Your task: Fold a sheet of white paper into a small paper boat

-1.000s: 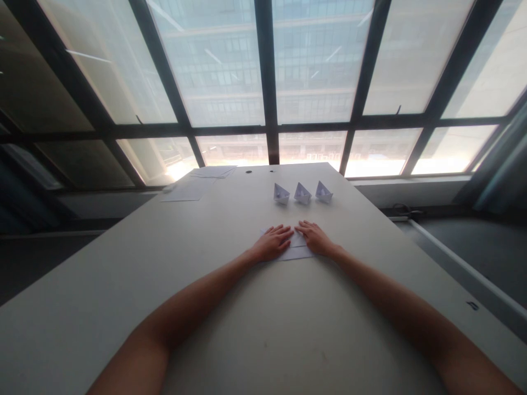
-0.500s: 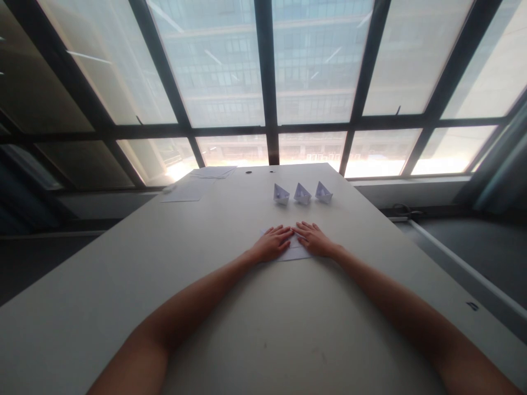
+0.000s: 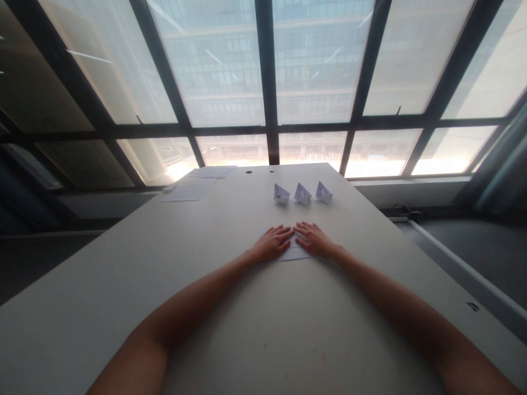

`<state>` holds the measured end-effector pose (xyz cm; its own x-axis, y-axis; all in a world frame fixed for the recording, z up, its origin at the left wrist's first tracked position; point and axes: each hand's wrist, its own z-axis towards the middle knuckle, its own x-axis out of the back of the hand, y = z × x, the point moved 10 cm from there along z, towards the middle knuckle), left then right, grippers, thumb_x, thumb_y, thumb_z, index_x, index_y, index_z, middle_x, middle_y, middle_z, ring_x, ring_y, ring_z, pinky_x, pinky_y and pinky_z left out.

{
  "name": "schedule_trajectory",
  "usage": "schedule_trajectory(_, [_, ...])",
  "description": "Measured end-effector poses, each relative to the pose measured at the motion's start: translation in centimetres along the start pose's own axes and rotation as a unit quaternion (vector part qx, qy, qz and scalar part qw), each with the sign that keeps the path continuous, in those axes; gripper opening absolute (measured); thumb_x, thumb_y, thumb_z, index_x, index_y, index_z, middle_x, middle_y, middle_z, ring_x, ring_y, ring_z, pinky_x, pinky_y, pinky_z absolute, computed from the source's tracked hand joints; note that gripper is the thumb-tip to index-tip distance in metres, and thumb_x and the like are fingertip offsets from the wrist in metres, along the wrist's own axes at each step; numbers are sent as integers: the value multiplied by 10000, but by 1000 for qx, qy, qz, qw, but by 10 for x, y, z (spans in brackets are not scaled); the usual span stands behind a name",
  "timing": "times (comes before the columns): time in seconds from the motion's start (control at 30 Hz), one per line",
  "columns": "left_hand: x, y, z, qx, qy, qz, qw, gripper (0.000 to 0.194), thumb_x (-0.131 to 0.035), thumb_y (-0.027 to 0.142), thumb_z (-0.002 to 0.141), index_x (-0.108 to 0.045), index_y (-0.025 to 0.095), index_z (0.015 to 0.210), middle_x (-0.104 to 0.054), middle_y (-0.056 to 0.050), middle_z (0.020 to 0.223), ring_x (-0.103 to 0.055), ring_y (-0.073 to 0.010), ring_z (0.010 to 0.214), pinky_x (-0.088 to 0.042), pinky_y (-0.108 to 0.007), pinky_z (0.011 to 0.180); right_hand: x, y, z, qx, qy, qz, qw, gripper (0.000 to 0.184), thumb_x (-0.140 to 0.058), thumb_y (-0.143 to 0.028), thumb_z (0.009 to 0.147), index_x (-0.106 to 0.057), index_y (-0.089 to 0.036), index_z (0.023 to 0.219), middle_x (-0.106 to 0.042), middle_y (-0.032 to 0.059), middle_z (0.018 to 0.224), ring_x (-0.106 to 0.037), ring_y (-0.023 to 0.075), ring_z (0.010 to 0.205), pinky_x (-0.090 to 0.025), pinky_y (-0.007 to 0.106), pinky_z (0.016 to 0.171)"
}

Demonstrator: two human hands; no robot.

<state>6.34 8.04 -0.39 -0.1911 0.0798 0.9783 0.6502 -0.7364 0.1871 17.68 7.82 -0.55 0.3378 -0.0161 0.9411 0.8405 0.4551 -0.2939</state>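
Note:
A folded sheet of white paper (image 3: 293, 253) lies flat on the white table (image 3: 230, 329), partly covered by both hands. My left hand (image 3: 273, 243) rests palm down on its left part with the fingers stretched out. Over its right part lies my right hand (image 3: 314, 239), also flat and with fingers extended. The fingertips of the two hands almost meet near the paper's top. Just beyond them stand three folded paper boats in a row: a left one (image 3: 281, 195), a middle one (image 3: 302, 193) and a right one (image 3: 324, 192).
Several loose paper sheets (image 3: 183, 191) lie at the table's far left. A dark round cable hole (image 3: 248, 172) sits near the far edge. Tall windows (image 3: 226, 66) rise behind the table, and a small dark mark (image 3: 472, 306) shows near the right edge.
My right hand has shifted very slightly, leaving a hair more space between the fingertips. The paper, boats and left hand look the same.

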Motion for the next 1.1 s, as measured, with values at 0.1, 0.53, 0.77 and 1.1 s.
schedule_trajectory(0.1, [0,1,0,-5,2,2,1000,528,-326,463,1024,-332,323,1534,-304,13,1603,-237,-248,1491,-183,-472,1218,2,-5,-3,12,-10,-6,1000,646,-452,-547,960,-404,-219,1513,-329,123,1590,-240,291,1485,-147,533,1192])
schedule_trajectory(0.53, [0,-1,0,0,1,2,1000,527,-330,461,1023,-348,312,1528,-315,-5,1598,-236,-249,1491,-187,-479,1216,-3,7,4,-19,6,17,1000,502,-390,-298,1004,-417,-247,1503,-373,81,1575,-268,232,1478,-152,486,1197])
schedule_trajectory(0.77, [-1,-1,0,-2,-4,3,1000,544,-311,479,1026,-322,299,1539,-290,-12,1608,-221,-250,1497,-177,-487,1216,-2,8,3,-20,18,18,999,523,-427,-351,998,-414,-219,1504,-383,98,1567,-275,236,1475,-147,473,1202])
schedule_trajectory(1.1, [-2,4,-1,-27,-17,9,999,503,-317,486,1031,-350,373,1520,-260,6,1618,-220,-275,1495,-168,-503,1211,0,4,1,-16,14,12,1000,627,-475,-497,966,-400,-193,1510,-357,116,1579,-259,254,1481,-136,481,1207])
